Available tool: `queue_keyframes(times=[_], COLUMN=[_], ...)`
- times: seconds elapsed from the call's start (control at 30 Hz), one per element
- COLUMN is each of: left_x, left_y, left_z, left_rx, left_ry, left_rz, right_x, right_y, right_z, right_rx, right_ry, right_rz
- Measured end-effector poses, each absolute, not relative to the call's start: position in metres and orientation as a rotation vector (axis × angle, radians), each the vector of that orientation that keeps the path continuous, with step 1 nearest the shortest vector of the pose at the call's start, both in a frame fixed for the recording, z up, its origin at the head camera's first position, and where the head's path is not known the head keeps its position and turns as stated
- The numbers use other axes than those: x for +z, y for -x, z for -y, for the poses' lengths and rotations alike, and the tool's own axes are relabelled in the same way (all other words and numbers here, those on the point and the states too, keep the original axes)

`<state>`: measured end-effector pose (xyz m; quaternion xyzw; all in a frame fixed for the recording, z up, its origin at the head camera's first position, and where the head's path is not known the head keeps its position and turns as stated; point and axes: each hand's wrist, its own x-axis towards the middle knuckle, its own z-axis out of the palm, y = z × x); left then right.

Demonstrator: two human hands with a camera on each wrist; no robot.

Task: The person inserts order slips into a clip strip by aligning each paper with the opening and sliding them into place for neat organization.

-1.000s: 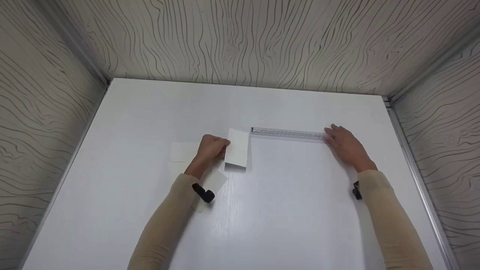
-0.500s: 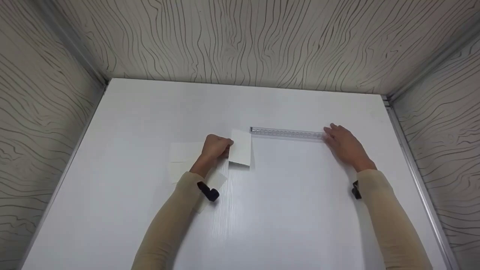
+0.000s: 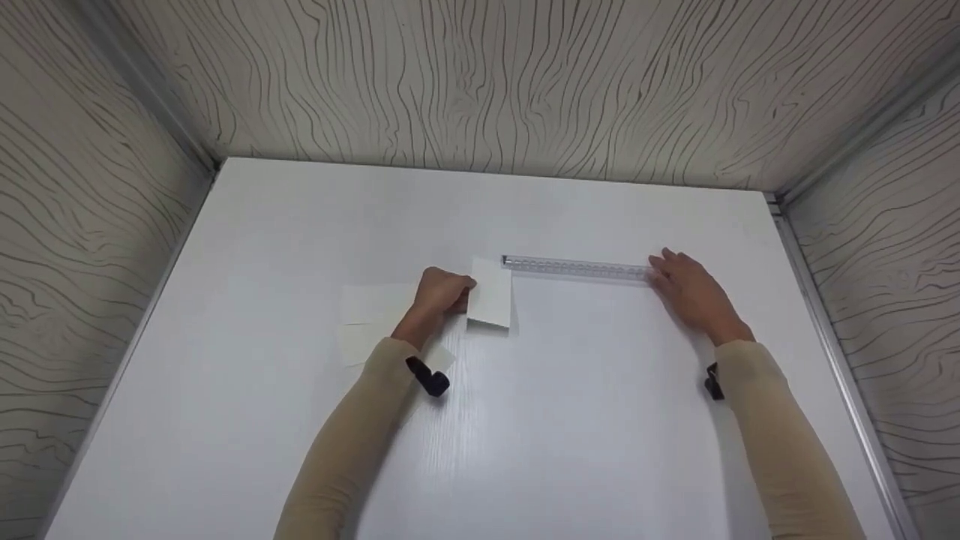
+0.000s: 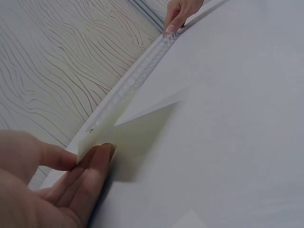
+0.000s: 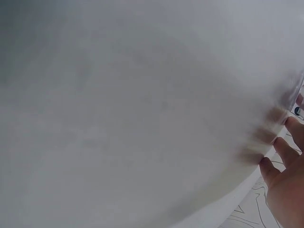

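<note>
My left hand [image 3: 442, 291] pinches the left edge of a pale cream piece of paper [image 3: 491, 300]. In the left wrist view the paper [image 4: 140, 142] looks folded, one flap slanting over the white tabletop, with thumb on one side and fingers on the other. Its upper right corner lies at the left end of a clear plastic ruler [image 3: 577, 268], overlapping it in the head view. At the ruler's right end, my right hand [image 3: 694, 292] holds it between thumb and fingers. Several right fingertips [image 5: 267, 161] rest on the tabletop in the right wrist view.
Several cream paper sheets [image 3: 361, 343] lie flat and overlapping beneath the left forearm, partly hidden. The white table [image 3: 585, 435] meets a wood-grain patterned wall [image 3: 480, 82] at the back. Metal rails [image 3: 847, 375] run along its sides.
My left hand has slid the paper to the right, so its top corner now overlaps the ruler's left end. The right hand and ruler have stayed put.
</note>
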<state>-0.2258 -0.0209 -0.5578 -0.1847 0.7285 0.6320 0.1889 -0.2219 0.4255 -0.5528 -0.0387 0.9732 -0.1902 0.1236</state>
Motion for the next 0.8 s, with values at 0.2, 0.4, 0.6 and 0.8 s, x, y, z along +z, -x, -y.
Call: queue_keyframes(times=[0.2,0.4,0.6,0.8], left_x=[-0.558,-0.559,-0.560,-0.560], left_y=[0.228,0.228,0.228,0.230], left_z=[0.014,0.007,-0.001,-0.008], left_rx=[1.777,1.797,1.796,1.768], left_ry=[0.517,0.498,0.513,0.523], left_rz=[-2.042,-1.995,-1.974,-1.996], right_x=[-0.552,-0.553,-0.553,-0.547], right_y=[0.221,0.221,0.223,0.223], right_z=[-0.424,-0.424,-0.432,-0.440], right_rx=[-0.578,-0.586,-0.582,-0.594], right_ry=[0.106,0.105,0.107,0.118], right_rz=[-2.835,-2.828,-2.770,-2.720])
